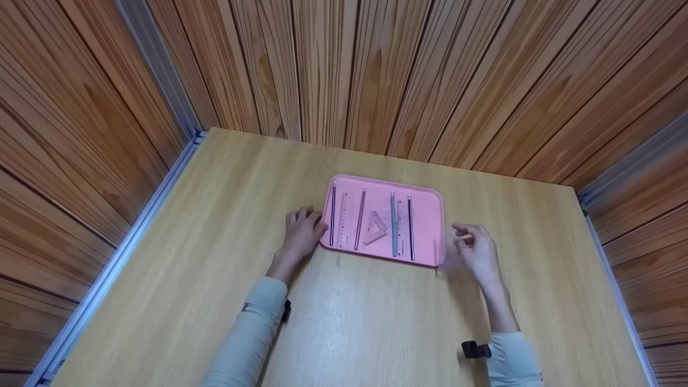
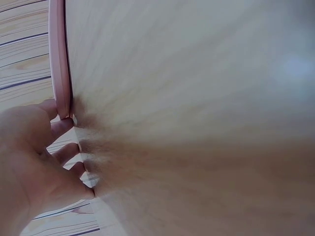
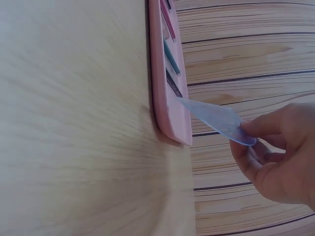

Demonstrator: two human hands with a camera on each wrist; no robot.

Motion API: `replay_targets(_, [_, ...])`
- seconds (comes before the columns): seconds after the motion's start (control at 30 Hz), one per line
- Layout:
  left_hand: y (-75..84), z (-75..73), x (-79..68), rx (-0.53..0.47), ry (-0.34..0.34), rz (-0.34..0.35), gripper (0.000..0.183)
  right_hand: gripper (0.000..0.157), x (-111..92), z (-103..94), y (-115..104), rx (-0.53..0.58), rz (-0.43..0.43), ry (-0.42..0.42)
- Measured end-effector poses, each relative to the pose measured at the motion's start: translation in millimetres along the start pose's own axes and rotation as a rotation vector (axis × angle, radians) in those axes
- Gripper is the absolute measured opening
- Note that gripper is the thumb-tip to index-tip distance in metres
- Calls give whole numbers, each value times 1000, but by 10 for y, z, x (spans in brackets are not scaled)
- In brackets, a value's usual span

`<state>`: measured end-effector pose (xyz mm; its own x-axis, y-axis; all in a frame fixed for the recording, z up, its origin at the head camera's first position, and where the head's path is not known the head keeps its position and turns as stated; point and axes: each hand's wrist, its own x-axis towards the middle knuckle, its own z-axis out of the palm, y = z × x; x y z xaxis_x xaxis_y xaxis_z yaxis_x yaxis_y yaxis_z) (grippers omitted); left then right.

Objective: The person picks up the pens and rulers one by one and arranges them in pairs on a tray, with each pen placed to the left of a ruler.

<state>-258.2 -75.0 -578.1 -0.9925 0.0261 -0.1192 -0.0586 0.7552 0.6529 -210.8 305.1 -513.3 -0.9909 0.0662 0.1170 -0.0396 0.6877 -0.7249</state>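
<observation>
A pink tray lies on the table with several pencils, a clear ruler and a clear set square in it. Among the pencils are a maroon pencil and a teal pencil. At the tray's left end, my left hand pinches the rim between thumb and finger. To the right, my right hand holds a clear, flat plastic piece between thumb and fingers. Its tapered end points toward the tray; whether it is a protractor or another set square, I cannot tell.
The wooden table reaches back to a wood-panelled wall. More panelling rises on both sides, with a metal rail along the left table edge. A second clear strip with dark markings lies beside the teal pencil.
</observation>
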Motion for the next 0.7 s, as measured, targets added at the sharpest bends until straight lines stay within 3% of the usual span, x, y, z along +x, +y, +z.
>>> replay_targets(0.37, [5,-20,7,13,-12,-4,44,33,330,148,58,51,-7,-10])
replay_targets(0.7, [3,-20,27,25,-15,9,44,32,485,308,100,32,13,-56])
